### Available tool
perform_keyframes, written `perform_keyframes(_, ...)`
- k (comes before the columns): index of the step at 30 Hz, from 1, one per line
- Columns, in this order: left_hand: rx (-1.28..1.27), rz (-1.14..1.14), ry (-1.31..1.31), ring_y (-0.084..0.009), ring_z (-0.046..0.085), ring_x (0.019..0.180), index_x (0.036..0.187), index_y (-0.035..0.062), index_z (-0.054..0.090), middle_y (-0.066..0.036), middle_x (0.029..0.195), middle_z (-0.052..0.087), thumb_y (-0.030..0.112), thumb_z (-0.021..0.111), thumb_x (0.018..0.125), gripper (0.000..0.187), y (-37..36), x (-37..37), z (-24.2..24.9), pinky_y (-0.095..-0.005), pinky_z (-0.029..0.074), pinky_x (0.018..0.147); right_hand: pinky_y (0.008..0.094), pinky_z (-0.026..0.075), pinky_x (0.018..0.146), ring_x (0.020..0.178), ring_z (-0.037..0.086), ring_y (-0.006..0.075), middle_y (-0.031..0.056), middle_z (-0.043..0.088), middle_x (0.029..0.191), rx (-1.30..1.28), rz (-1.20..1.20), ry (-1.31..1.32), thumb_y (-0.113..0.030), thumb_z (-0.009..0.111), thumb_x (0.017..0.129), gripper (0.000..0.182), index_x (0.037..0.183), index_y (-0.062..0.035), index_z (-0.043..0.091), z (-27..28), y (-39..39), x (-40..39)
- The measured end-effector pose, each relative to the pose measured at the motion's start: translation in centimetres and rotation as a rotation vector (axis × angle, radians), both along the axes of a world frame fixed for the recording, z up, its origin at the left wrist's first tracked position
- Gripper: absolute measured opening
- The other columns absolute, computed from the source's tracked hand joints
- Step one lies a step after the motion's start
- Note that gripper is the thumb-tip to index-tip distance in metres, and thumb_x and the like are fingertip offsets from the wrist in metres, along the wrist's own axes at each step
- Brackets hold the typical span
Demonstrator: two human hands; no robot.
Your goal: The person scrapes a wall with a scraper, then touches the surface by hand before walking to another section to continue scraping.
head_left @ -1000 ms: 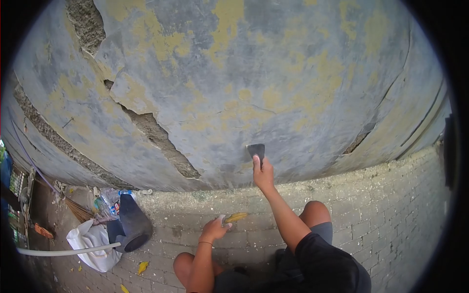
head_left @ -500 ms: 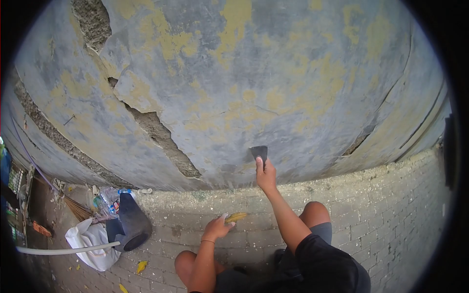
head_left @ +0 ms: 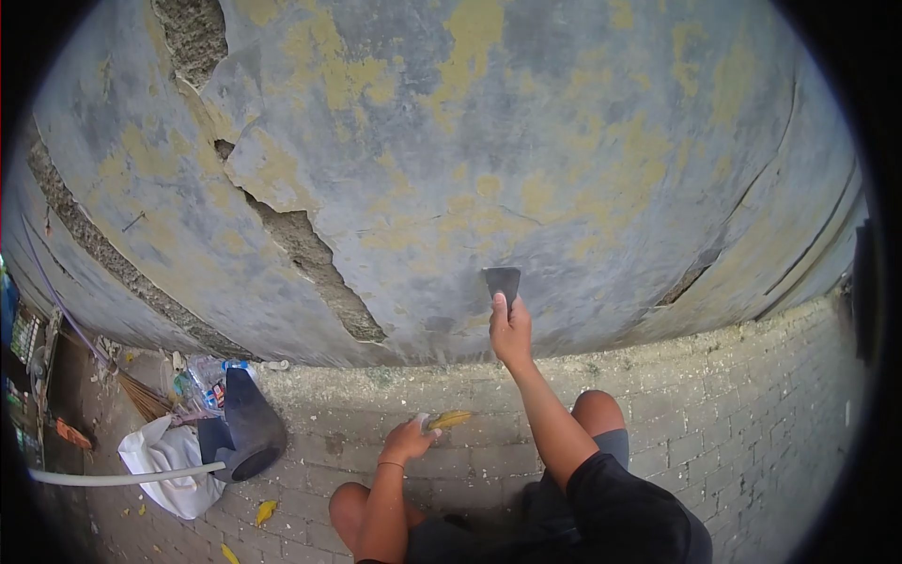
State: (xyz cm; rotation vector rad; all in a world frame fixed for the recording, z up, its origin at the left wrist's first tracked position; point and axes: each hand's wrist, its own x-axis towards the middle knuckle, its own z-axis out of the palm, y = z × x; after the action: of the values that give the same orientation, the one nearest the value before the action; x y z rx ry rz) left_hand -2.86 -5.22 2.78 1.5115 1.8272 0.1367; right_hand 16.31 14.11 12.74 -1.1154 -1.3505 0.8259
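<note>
My right hand (head_left: 511, 329) is wrapped around a scraper (head_left: 503, 280), its wide dark blade up against the wall (head_left: 404, 169). The wall has worn grey and yellow paint. Lower down, my left hand (head_left: 409, 440) is held above the paving beside my knee, fingers curled around something small and greyish-white that I cannot make out. Just right of its fingertips is a yellow leaf (head_left: 453, 418), seemingly lying on the ground.
Deep cracks (head_left: 305, 246) run down the wall. To the left stand a dark rubber-like container (head_left: 252, 428), a white sack (head_left: 169, 470), a pale pipe (head_left: 122, 477), a stick broom (head_left: 143, 395) and plastic litter (head_left: 209, 381). Brick paving (head_left: 714, 423) carries pale flakes.
The scraper has moved slightly up the wall with my right hand. My left hand has shifted a little left, away from the yellow leaf. The view has turned slightly.
</note>
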Motion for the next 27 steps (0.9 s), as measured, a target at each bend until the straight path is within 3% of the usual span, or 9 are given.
perform_keyframes(2, -0.049, -0.002, 0.003, -0.0375, 0.056, 0.117, 0.134, 0.0064, 0.049, -0.020, 0.126, 0.060, 0.050, 0.059, 0.087, 0.065, 0.4, 0.0, 0.7, -0.0446, 0.045, 0.097, 0.0242, 0.036, 0.045, 0.051, 0.046, 0.0076, -0.0035, 0.045, 0.058, 0.001, 0.053, 0.099, -0.027, 0.047, 0.102, 0.022, 0.098, -0.0064, 0.053, 2.6, -0.4, -0.3)
perform_keyframes(4, -0.043, 0.005, -0.026, -0.0374, 0.056, 0.117, 0.134, 0.0059, 0.049, -0.021, 0.125, 0.060, 0.050, 0.059, 0.087, 0.065, 0.7, 0.1, 0.7, -0.0445, 0.045, 0.097, 0.0252, 0.036, 0.044, 0.048, 0.045, 0.0088, -0.0018, 0.045, 0.061, -0.107, 0.276, 0.361, -0.027, 0.044, 0.103, 0.023, 0.110, -0.0060, 0.051, 5.0, -1.1, -0.1)
perform_keyframes(7, -0.009, -0.001, -0.056, -0.0374, 0.056, 0.116, 0.133, 0.0050, 0.049, -0.021, 0.124, 0.060, 0.050, 0.059, 0.087, 0.065, 1.5, 0.2, 0.5, -0.0443, 0.045, 0.097, 0.0228, 0.032, 0.038, 0.042, 0.035, 0.0052, -0.0041, 0.039, 0.058, -0.218, 0.208, 0.331, -0.030, 0.038, 0.105, 0.023, 0.113, -0.0101, 0.046, 3.1, -2.4, 0.6)
perform_keyframes(11, 0.075, -0.018, -0.077, -0.0369, 0.057, 0.116, 0.134, 0.0050, 0.049, -0.021, 0.124, 0.061, 0.048, 0.060, 0.086, 0.065, 2.5, 1.1, 0.0, -0.0436, 0.045, 0.097, 0.0233, 0.032, 0.040, 0.045, 0.037, 0.0054, -0.0037, 0.039, 0.059, -0.320, 0.219, 0.325, -0.031, 0.039, 0.105, 0.025, 0.106, -0.0074, 0.048, 2.1, -2.4, 1.6)
perform_keyframes(16, 0.013, -0.070, -0.074, -0.0359, 0.056, 0.118, 0.134, 0.0056, 0.049, -0.020, 0.127, 0.059, 0.048, 0.060, 0.086, 0.065, 2.9, 1.9, 0.8, -0.0432, 0.045, 0.098, 0.0224, 0.029, 0.040, 0.045, 0.034, 0.0034, -0.0065, 0.035, 0.057, -0.083, 0.247, 0.252, -0.034, 0.042, 0.104, 0.027, 0.102, -0.0074, 0.048, 6.1, -0.1, -0.7)
perform_keyframes(19, 0.026, -0.044, -0.069, -0.0358, 0.056, 0.118, 0.134, 0.0060, 0.049, -0.020, 0.127, 0.059, 0.048, 0.060, 0.086, 0.065, 2.6, 1.4, 0.5, -0.0438, 0.045, 0.098, 0.0225, 0.029, 0.040, 0.045, 0.034, 0.0034, -0.0061, 0.036, 0.057, -0.187, 0.220, 0.376, -0.034, 0.042, 0.104, 0.028, 0.100, -0.0074, 0.048, 4.9, -1.3, 0.0)
perform_keyframes(27, 0.020, -0.028, -0.057, -0.0353, 0.057, 0.117, 0.135, 0.0062, 0.049, -0.020, 0.126, 0.060, 0.053, 0.061, 0.085, 0.069, 2.4, 1.1, 0.3, -0.0408, 0.044, 0.098, 0.0226, 0.024, 0.033, 0.037, 0.030, 0.0046, -0.0048, 0.034, 0.055, -0.100, 0.201, 0.329, -0.035, 0.040, 0.104, 0.028, 0.097, -0.0087, 0.045, 6.2, -0.4, -0.6)
